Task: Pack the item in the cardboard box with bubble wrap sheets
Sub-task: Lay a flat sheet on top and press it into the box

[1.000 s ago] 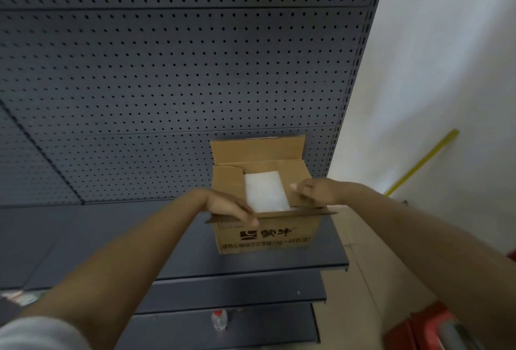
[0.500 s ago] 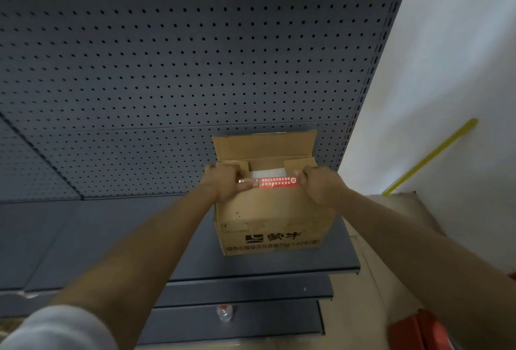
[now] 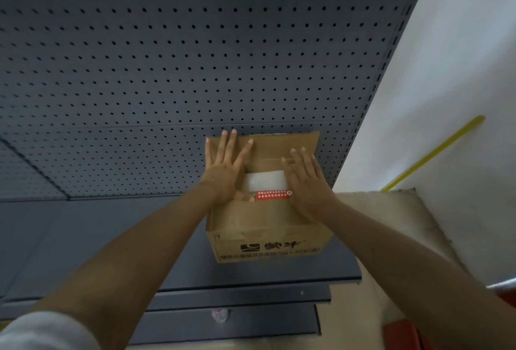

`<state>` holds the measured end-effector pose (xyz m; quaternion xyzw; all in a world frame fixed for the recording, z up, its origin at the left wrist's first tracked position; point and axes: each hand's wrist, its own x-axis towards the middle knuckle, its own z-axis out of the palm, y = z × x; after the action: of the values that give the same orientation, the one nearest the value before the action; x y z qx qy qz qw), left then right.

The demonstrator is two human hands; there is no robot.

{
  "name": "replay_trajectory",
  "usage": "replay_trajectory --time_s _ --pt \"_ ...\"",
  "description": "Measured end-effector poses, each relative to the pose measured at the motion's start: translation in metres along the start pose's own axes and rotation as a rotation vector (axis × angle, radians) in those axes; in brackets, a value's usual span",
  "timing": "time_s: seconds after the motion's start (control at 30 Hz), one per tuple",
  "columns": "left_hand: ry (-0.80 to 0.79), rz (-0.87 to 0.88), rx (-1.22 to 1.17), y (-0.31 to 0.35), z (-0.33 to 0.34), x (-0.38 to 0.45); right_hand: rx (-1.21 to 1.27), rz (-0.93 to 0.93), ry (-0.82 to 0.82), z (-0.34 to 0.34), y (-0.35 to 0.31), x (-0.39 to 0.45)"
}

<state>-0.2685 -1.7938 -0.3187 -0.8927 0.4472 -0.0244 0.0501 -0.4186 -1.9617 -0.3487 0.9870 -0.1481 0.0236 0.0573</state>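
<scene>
Both arms are reaching forward: left hand (image 3: pixel 223 171) and right hand (image 3: pixel 305 182) are pressing flat, fingers straight, on the cardboard box (image 3: pixel 268 227) flaps.

Both flat hands cover most of the top opening of the brown cardboard box (image 3: pixel 268 224), so only a strip of white bubble wrap sheet (image 3: pixel 265 180) shows; any item beneath is hidden. The box's near-face print is blurred. A red object (image 3: pixel 405 334) is cut off at the bottom right edge.

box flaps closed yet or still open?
Partly open. The near flap is folded down, the far flap stands up, and white bubble wrap shows between them.
</scene>
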Motion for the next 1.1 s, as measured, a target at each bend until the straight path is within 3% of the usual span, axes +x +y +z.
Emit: replay_trajectory --time_s 0.2,0.27,0.4,0.5,0.83,0.97,1.1 --pt "-0.037 0.029 -0.018 0.006 -0.013 0.013 -0.001 -0.028 0.036 -0.030 0.005 0.037" --pt "-0.004 0.076 -0.068 0.004 -0.016 0.010 0.041 -0.018 -0.008 -0.036 0.004 0.038" --pt "-0.089 0.156 -0.331 0.001 -0.004 -0.005 0.184 -0.011 -0.085 -0.022 -0.005 0.012" --pt "-0.107 0.188 -0.345 0.003 0.023 -0.020 0.265 0.047 -0.198 -0.004 -0.008 -0.008" --pt "-0.125 0.027 -0.286 0.028 0.058 -0.030 0.210 0.068 -0.189 0.031 -0.014 -0.010" --pt "-0.180 0.008 -0.300 0.029 0.041 -0.030 0.238 0.125 -0.241 0.009 -0.024 -0.013" --pt "-0.124 0.011 -0.325 0.029 0.016 -0.030 0.191 0.143 -0.296 -0.020 -0.030 -0.014"
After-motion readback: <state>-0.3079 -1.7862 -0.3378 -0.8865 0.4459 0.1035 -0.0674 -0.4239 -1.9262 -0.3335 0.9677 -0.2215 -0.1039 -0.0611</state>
